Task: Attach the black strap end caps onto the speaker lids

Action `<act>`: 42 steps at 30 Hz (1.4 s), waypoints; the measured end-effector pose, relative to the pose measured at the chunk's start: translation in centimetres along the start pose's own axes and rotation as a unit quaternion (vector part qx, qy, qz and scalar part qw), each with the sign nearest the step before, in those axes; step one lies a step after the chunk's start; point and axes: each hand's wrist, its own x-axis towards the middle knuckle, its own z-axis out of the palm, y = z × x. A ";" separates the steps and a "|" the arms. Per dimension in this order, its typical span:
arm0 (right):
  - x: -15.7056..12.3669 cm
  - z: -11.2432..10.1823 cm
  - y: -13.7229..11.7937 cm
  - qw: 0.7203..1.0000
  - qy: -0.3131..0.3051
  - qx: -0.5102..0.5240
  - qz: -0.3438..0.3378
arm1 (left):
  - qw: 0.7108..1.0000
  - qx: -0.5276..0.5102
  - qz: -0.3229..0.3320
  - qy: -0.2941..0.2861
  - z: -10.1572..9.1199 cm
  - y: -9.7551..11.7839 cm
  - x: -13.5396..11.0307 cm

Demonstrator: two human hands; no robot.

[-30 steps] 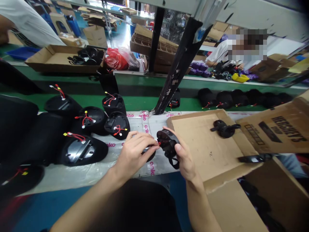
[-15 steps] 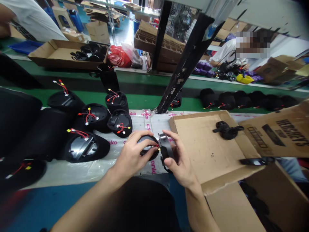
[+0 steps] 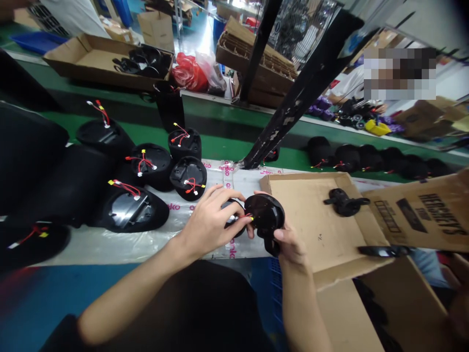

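Note:
My left hand (image 3: 207,217) bends over a dark rounded housing (image 3: 230,208), which is mostly hidden beneath it. Its thumb and fingertips close on thin red wires (image 3: 248,215) with a small yellow connector (image 3: 251,219). In my right hand (image 3: 293,243) is a round, glossy black plastic cover (image 3: 262,208) with a strap-like lower part, its hollow side facing me. The wire ends reach the cover's left edge; whether they are joined to it I cannot tell. Left of my hands stand several black housings (image 3: 188,177) with red wires and white, red and yellow connectors on top.
A shallow cardboard box (image 3: 308,227) at my right holds a black plastic part (image 3: 343,202). A slanted black post (image 3: 289,110) rises behind my hands. More black housings (image 3: 347,156) line the green bench. Across it stands a carton of black parts (image 3: 80,61); a person works at far right.
My right hand has turned the black cover from edge-on to showing its hollow face. Both hands appear slightly further right, and the view has tilted.

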 end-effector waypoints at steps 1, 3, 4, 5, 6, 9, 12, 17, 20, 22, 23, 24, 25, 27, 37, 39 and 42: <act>0.1 0.0 0.3 1.000 0.001 0.010 -0.001 | 1.000 0.005 -0.001 0.000 0.1 0.0 0.0; 0.1 0.0 0.6 1.000 -0.005 0.022 -0.001 | 1.000 0.011 -0.013 0.001 0.4 0.3 0.0; 0.1 0.0 0.7 1.000 -0.008 0.022 -0.003 | 1.000 0.013 -0.022 0.005 0.5 0.5 0.0; -0.1 0.0 0.6 1.000 -0.011 0.016 -0.011 | 0.999 0.016 -0.032 0.010 0.7 0.7 -0.1; -0.3 0.2 0.3 1.000 -0.012 0.001 -0.021 | 0.999 0.021 -0.043 0.016 0.8 0.9 -0.1; -1.2 0.9 -0.9 0.996 0.004 -0.079 -0.036 | 0.997 0.032 -0.066 0.018 0.6 1.3 -0.3; -1.9 2.3 -2.2 0.986 0.039 -0.160 -0.027 | 0.998 -0.005 -0.063 -0.029 -0.3 1.1 -0.5; -1.3 4.8 -2.7 0.932 0.087 -0.334 -0.109 | 0.987 -0.127 -0.090 -0.050 -1.1 -0.4 -1.7; -0.5 5.9 -2.0 0.886 0.111 -0.417 -0.167 | 0.968 -0.218 -0.122 -0.030 -0.9 -1.2 -2.4; -0.1 6.5 -1.4 0.866 0.129 -0.442 -0.194 | 0.931 -0.314 -0.186 -0.006 -1.0 -1.6 -2.9; 0.0 6.7 -1.1 0.856 0.135 -0.456 -0.203 | 0.902 -0.368 -0.223 0.018 -1.0 -1.7 -3.2; 0.1 6.8 -0.9 0.846 0.138 -0.472 -0.205 | 0.871 -0.417 -0.255 0.044 -1.1 -1.7 -3.4; 0.0 6.9 -0.7 0.836 0.140 -0.491 -0.201 | 0.846 -0.452 -0.277 0.060 -1.1 -1.7 -3.6; -0.2 6.8 -0.4 0.822 0.142 -0.520 -0.183 | 0.834 -0.466 -0.291 0.049 -0.9 -1.4 -3.9; -0.1 6.2 4.5 0.967 0.207 -0.106 -0.105 | 0.882 -0.339 -0.314 0.092 2.1 -0.6 -4.4; 0.1 6.7 5.2 0.964 0.230 -0.073 -0.116 | 0.880 -0.337 -0.317 0.102 2.2 -0.4 -4.3; -0.3 7.7 5.1 0.956 0.261 -0.067 -0.114 | 0.875 -0.346 -0.316 0.122 2.5 0.3 -3.9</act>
